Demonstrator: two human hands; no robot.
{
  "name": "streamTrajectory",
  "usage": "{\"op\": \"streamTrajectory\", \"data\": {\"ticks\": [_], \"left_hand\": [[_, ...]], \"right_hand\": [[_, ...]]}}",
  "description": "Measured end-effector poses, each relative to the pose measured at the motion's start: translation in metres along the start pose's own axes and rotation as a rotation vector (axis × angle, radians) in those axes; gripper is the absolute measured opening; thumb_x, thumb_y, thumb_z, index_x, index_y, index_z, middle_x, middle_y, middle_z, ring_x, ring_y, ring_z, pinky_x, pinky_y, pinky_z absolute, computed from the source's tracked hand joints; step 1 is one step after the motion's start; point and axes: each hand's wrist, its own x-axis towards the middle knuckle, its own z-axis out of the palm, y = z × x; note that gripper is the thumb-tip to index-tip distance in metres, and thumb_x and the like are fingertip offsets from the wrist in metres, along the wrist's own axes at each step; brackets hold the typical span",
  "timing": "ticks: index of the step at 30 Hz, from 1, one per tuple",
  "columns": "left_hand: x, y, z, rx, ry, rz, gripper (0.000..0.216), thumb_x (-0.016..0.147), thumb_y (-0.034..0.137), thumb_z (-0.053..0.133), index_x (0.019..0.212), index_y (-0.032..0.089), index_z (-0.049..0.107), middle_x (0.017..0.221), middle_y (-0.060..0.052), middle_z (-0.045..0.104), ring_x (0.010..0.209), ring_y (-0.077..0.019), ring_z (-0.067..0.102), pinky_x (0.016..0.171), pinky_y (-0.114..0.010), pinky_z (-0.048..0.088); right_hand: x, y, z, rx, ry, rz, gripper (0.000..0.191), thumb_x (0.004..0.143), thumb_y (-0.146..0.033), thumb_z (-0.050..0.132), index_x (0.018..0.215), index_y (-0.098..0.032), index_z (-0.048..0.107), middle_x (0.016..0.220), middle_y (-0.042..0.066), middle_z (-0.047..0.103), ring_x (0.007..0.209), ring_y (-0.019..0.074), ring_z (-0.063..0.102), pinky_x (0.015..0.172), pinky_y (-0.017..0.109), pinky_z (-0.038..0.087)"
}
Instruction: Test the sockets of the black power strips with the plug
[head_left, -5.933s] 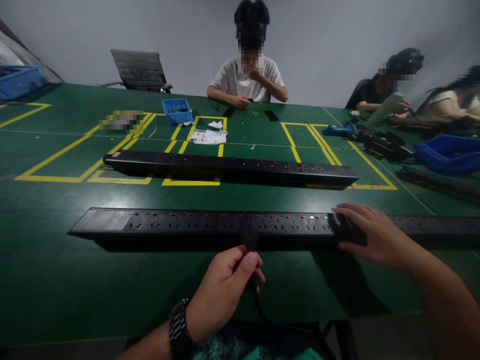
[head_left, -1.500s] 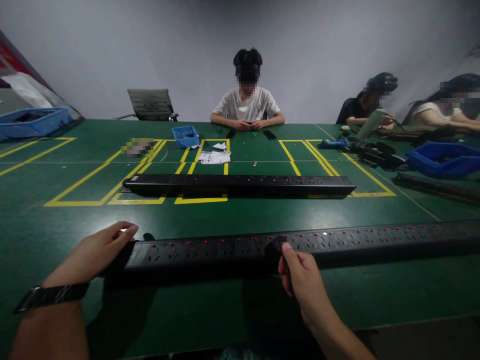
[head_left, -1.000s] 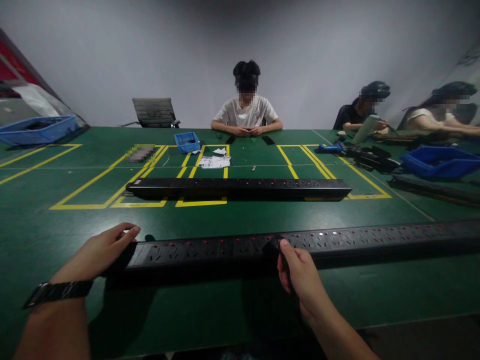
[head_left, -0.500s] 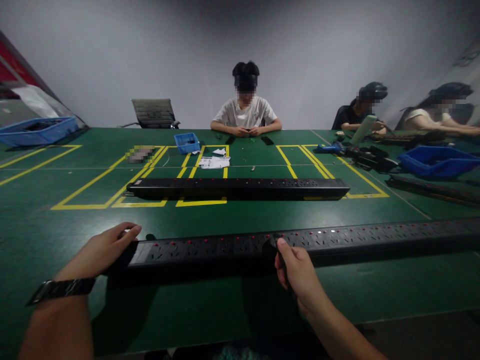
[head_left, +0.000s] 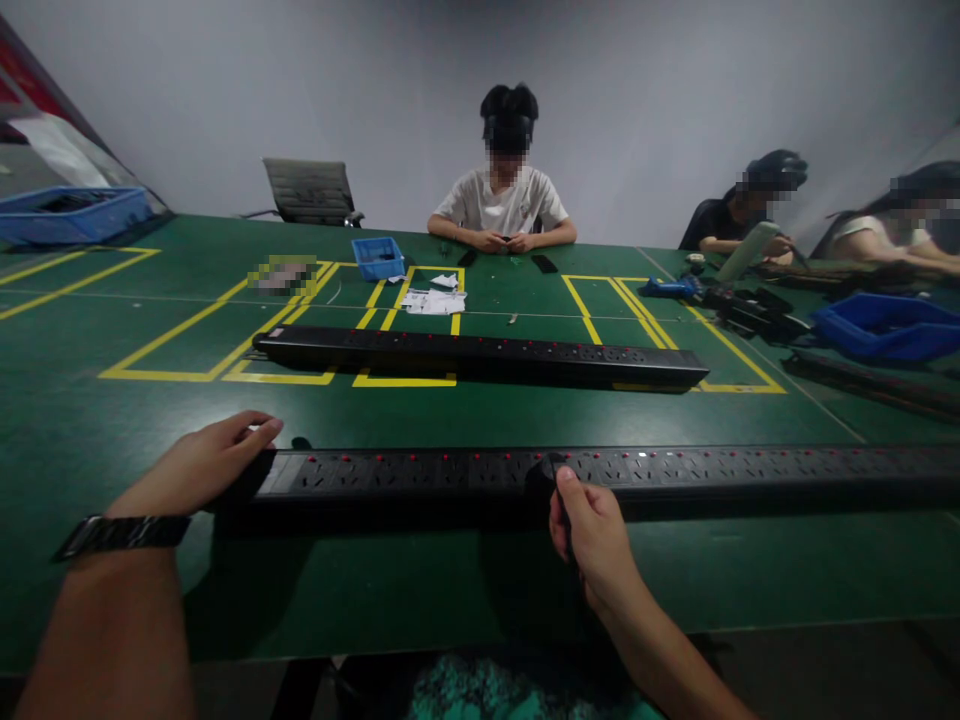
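A long black power strip (head_left: 420, 477) with a row of sockets and small red switches lies across the table in front of me. At its left end my left hand (head_left: 225, 450), wearing a black watch (head_left: 127, 535), is closed around the tip, with some fingers hidden. My right hand (head_left: 592, 520) grips a black plug (head_left: 541, 474) by its back, fingers wrapped round it. The plug's face is against the strip's sockets near the middle; whether its pins are inside is hidden. A dark cord seems to hang below this hand.
Beyond lies a second black power strip (head_left: 480, 356) over yellow tape markings. Farther back are a small blue bin (head_left: 378, 258), paper scraps (head_left: 433, 301) and a phone (head_left: 544, 264). A larger blue bin (head_left: 885, 328) stands right. Co-workers sit at the far side (head_left: 510, 200) and right.
The camera view has tilted and shifted a little, so the strips and table sit at slightly different heights. Both hands keep their places on the strip and the plug.
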Motion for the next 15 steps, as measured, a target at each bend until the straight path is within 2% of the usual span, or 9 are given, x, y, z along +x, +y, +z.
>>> {"op": "streamTrajectory", "data": {"ticks": [5,8,10,12,13,15], "left_hand": [[0.003,-0.003,0.002,0.014,0.004,-0.017,0.069,0.095,0.072,0.033,0.13,0.023,0.067,0.134,-0.013,0.069,0.122,-0.0343,0.062,0.105,-0.043,0.043],[0.005,-0.004,0.001,0.052,0.001,-0.033,0.069,0.096,0.071,0.032,0.128,0.023,0.069,0.133,-0.014,0.07,0.121,-0.0358,0.063,0.104,-0.045,0.044],[0.005,-0.003,0.001,0.074,-0.019,-0.033,0.068,0.097,0.069,0.029,0.128,0.024,0.07,0.131,-0.013,0.07,0.118,-0.0351,0.064,0.102,-0.045,0.044],[0.004,-0.002,0.0,0.093,-0.043,-0.008,0.067,0.098,0.067,0.027,0.129,0.024,0.069,0.129,-0.012,0.071,0.115,-0.0333,0.064,0.101,-0.044,0.045],[0.004,-0.002,0.0,0.098,-0.047,0.009,0.066,0.099,0.066,0.027,0.129,0.024,0.068,0.128,-0.012,0.071,0.114,-0.0325,0.065,0.1,-0.044,0.045],[0.002,0.0,0.0,0.093,-0.018,0.03,0.065,0.099,0.065,0.027,0.128,0.023,0.068,0.126,-0.012,0.071,0.113,-0.0314,0.064,0.098,-0.042,0.045]], "right_hand": [[0.002,0.008,0.001,-0.003,0.007,-0.036,0.059,0.095,-0.065,0.058,0.06,-0.018,0.056,0.042,-0.003,0.046,0.034,0.0074,0.039,0.037,0.02,0.025],[-0.003,0.002,0.0,0.047,-0.023,-0.041,0.057,0.098,-0.061,0.058,0.06,-0.019,0.056,0.04,-0.004,0.045,0.033,0.0074,0.037,0.036,0.021,0.021],[-0.012,-0.013,-0.001,0.127,-0.068,-0.123,0.057,0.098,-0.06,0.059,0.057,-0.019,0.055,0.04,-0.003,0.044,0.034,0.0077,0.035,0.037,0.022,0.02],[-0.024,-0.036,-0.003,0.258,-0.134,-0.284,0.058,0.096,-0.06,0.062,0.055,-0.02,0.055,0.04,-0.003,0.044,0.037,0.0088,0.037,0.04,0.023,0.023],[-0.028,-0.048,-0.004,0.34,-0.123,-0.326,0.056,0.097,-0.059,0.061,0.057,-0.02,0.056,0.04,-0.003,0.042,0.038,0.0092,0.037,0.041,0.024,0.024],[-0.033,-0.068,-0.005,0.437,-0.129,-0.312,0.055,0.097,-0.059,0.06,0.059,-0.021,0.056,0.041,-0.005,0.04,0.037,0.0092,0.035,0.04,0.024,0.024]]}}
